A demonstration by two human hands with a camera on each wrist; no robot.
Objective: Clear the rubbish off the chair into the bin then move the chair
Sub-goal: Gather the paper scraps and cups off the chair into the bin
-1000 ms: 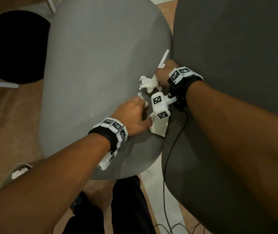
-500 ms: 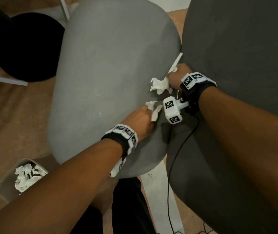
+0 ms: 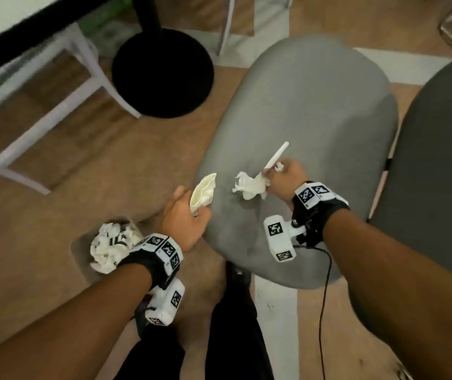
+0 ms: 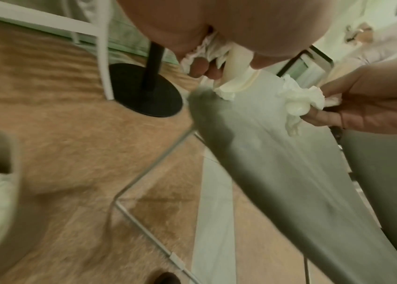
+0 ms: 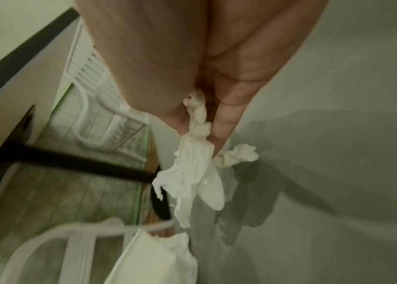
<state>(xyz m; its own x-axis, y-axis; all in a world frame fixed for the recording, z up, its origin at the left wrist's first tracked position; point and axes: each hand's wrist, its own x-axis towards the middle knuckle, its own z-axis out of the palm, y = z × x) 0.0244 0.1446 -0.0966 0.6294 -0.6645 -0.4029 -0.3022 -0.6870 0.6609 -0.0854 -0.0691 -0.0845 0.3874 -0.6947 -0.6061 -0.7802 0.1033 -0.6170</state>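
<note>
The light grey chair seat [image 3: 315, 111] fills the middle of the head view. My left hand [image 3: 185, 215] grips a cream crumpled wrapper [image 3: 204, 192] at the seat's left edge. My right hand [image 3: 282, 176] hovers over the seat and holds a crumpled white tissue [image 3: 249, 185] together with a white plastic spoon [image 3: 275, 156]. The right wrist view shows the tissue [image 5: 190, 163] and the spoon's bowl [image 5: 213, 189] hanging from my fingers. A small bin [image 3: 82, 256] with white rubbish [image 3: 111, 245] stands on the floor beside my left wrist.
A dark grey chair [image 3: 438, 160] stands close on the right. A black round table base [image 3: 163, 74] and a white chair frame [image 3: 54, 105] lie to the upper left. A black cable [image 3: 323, 311] hangs from my right wrist. My legs [image 3: 230, 325] are below.
Both hands have lifted the rubbish off the seat's right edge and carried it left. My view has swung left, and the bin has come into sight.
</note>
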